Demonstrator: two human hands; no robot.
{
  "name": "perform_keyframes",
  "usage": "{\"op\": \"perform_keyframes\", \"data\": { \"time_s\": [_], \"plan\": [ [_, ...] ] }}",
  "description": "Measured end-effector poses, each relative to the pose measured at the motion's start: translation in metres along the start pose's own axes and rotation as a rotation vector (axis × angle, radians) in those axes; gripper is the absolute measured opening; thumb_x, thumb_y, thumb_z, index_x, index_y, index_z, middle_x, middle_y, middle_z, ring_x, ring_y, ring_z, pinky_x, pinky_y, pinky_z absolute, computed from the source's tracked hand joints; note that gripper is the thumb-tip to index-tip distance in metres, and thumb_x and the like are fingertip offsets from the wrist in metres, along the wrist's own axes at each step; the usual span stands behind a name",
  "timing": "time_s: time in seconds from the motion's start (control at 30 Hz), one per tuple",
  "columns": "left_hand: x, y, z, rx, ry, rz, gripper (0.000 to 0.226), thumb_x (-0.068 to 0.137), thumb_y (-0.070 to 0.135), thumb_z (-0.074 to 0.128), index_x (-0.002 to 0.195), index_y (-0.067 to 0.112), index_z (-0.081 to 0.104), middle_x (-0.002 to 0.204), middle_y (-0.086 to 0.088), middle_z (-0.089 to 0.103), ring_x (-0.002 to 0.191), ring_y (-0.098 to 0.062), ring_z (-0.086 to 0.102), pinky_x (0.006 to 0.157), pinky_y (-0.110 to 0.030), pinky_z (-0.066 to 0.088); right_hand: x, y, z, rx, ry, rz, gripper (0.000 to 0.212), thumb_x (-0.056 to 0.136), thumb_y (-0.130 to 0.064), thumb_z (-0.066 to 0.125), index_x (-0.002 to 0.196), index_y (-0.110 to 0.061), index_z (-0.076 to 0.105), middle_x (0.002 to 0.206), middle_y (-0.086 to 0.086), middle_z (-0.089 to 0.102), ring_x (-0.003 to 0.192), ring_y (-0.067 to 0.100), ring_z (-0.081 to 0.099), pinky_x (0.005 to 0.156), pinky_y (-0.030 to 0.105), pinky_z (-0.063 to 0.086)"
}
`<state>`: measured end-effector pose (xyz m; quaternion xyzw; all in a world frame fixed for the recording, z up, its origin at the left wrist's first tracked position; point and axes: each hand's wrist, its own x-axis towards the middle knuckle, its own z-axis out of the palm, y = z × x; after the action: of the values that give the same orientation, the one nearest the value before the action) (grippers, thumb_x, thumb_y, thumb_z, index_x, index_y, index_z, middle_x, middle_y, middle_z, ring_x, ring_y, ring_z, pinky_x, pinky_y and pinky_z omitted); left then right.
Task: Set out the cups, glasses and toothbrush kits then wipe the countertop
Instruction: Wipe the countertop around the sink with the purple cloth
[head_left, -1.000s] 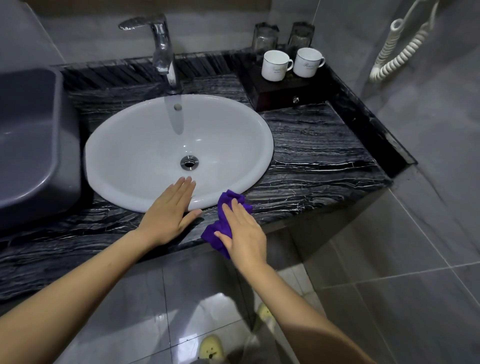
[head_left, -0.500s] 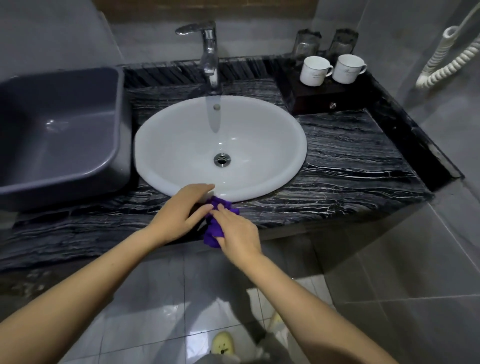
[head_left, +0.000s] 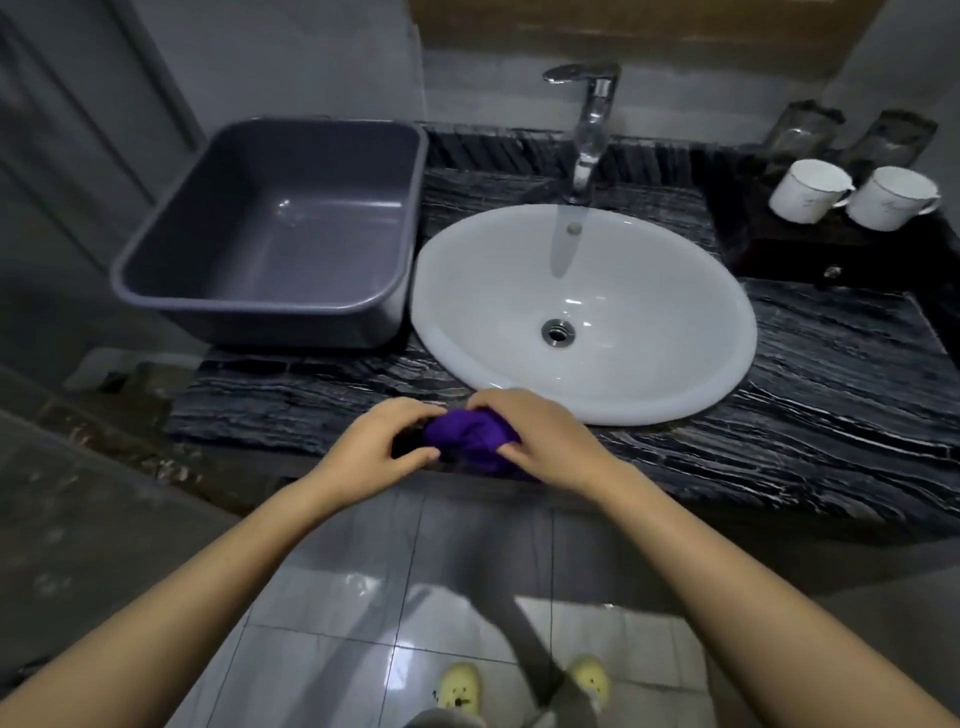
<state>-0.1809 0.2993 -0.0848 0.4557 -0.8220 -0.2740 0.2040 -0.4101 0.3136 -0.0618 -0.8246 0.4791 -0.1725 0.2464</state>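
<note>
While the purple cloth (head_left: 470, 436) is bunched on the dark countertop (head_left: 831, 415) just in front of the white sink (head_left: 675, 400), it is gripped from both sides: pinched at one end by the left hand (head_left: 374, 447), clasped at the other by the right hand (head_left: 545, 441). Right of the sink and further back, two white cups (head_left: 808, 189) are seen, with glasses (head_left: 797, 132) behind them.

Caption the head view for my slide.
Left hand and right hand bunch a purple cloth on the countertop edge by the white sink; two white cups stand far right.

Glossy white ceramic sink (head_left: 649, 364), chrome faucet (head_left: 592, 130), veined black stone countertop (head_left: 810, 415).
</note>
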Motion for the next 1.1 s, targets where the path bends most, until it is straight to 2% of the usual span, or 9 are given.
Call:
{"op": "perform_keyframes", "data": {
  "time_s": [0.1, 0.2, 0.27, 0.33, 0.47, 0.7, 0.87, 1.0, 1.1],
  "plan": [
    [-0.009, -0.026, -0.003, 0.158, 0.227, -0.165, 0.041, 0.086, 0.021, 0.061, 0.125, 0.011, 0.055, 0.127, -0.008, 0.059, 0.121, -0.025, 0.051, 0.105, -0.035, 0.038, 0.015, 0.001, 0.002, -0.179, 0.092, 0.023, 0.038, 0.074, -0.009, 0.058, 0.111, -0.017, 0.054, 0.110, 0.005, 0.063, 0.100, 0.027, 0.054, 0.080, 0.036, 0.044],
    [-0.017, -0.060, -0.013, 0.302, 0.321, -0.377, 0.046, 0.090, 0.025, 0.054, 0.133, 0.008, 0.048, 0.142, -0.014, 0.046, 0.133, -0.030, 0.039, 0.112, -0.041, 0.029, 0.016, 0.004, 0.015, -0.234, -0.008, -0.016, 0.037, 0.079, -0.031, 0.064, 0.108, -0.011, 0.054, 0.105, 0.007, 0.062, 0.095, 0.030, 0.056, 0.078, 0.039, 0.044],
    [-0.024, -0.083, -0.020, 0.393, 0.299, -0.475, 0.051, 0.092, 0.031, 0.049, 0.138, 0.009, 0.041, 0.150, -0.015, 0.034, 0.140, -0.030, 0.027, 0.116, -0.045, 0.021, 0.012, 0.012, 0.024, -0.218, -0.059, -0.075, 0.049, 0.085, -0.043, 0.057, 0.122, -0.010, 0.052, 0.121, 0.007, 0.061, 0.108, 0.028, 0.055, 0.090, 0.039, 0.045],
    [-0.033, -0.102, -0.022, 0.458, 0.242, -0.548, 0.057, 0.094, 0.038, 0.042, 0.143, 0.011, 0.031, 0.155, -0.013, 0.023, 0.145, -0.027, 0.015, 0.118, -0.045, 0.011, 0.011, 0.022, 0.031, -0.227, -0.063, -0.072, 0.055, 0.092, -0.043, 0.047, 0.139, -0.015, 0.042, 0.146, 0.006, 0.045, 0.134, 0.023, 0.041, 0.112, 0.033, 0.030],
    [-0.041, -0.119, -0.014, 0.486, 0.202, -0.583, 0.061, 0.096, 0.042, 0.035, 0.147, 0.012, 0.020, 0.157, -0.011, 0.013, 0.146, -0.024, 0.007, 0.119, -0.045, 0.005, 0.016, 0.024, 0.056, -0.175, -0.075, -0.013, 0.055, 0.095, -0.038, 0.048, 0.144, -0.017, 0.034, 0.157, 0.003, 0.023, 0.146, 0.018, 0.019, 0.118, 0.023, 0.009],
    [-0.040, -0.118, -0.012, 0.476, 0.204, -0.576, 0.074, 0.087, 0.056, 0.014, 0.147, 0.013, 0.018, 0.158, -0.009, 0.012, 0.147, -0.023, 0.005, 0.118, -0.043, 0.002, 0.086, -0.009, 0.089, -0.138, -0.034, 0.012, 0.054, 0.097, -0.038, 0.040, 0.145, -0.015, 0.032, 0.158, 0.007, 0.020, 0.147, 0.023, 0.014, 0.120, 0.033, 0.011],
    [-0.048, -0.117, -0.022, 0.350, 0.174, -0.608, 0.058, 0.098, 0.039, 0.030, 0.148, 0.014, 0.014, 0.159, -0.007, 0.006, 0.146, -0.018, -0.002, 0.119, -0.039, -0.004, 0.120, -0.059, 0.125, -0.112, -0.119, -0.065, 0.055, 0.098, -0.038, 0.035, 0.147, -0.016, 0.025, 0.159, 0.008, 0.015, 0.147, 0.022, 0.009, 0.120, 0.035, 0.006],
    [-0.056, -0.102, -0.041, 0.035, 0.362, -0.615, 0.049, 0.097, 0.026, 0.041, 0.143, 0.009, 0.032, 0.151, -0.012, 0.032, 0.143, -0.022, 0.021, 0.118, -0.037, 0.008, 0.132, -0.081, 0.129, 0.012, -0.279, -0.072, 0.061, 0.097, -0.037, 0.038, 0.150, -0.016, 0.014, 0.161, 0.006, 0.004, 0.148, 0.018, 0.000, 0.121, 0.036, 0.001],
    [-0.054, -0.086, -0.044, 0.072, 0.482, -0.510, 0.045, 0.089, 0.017, 0.056, 0.133, 0.008, 0.048, 0.135, -0.012, 0.053, 0.127, -0.028, 0.044, 0.108, -0.031, 0.026, 0.132, -0.068, 0.107, 0.093, -0.268, -0.101, 0.064, 0.094, -0.032, 0.049, 0.148, -0.010, 0.022, 0.159, 0.009, 0.015, 0.148, 0.020, 0.009, 0.121, 0.034, 0.007]
  ]
}}
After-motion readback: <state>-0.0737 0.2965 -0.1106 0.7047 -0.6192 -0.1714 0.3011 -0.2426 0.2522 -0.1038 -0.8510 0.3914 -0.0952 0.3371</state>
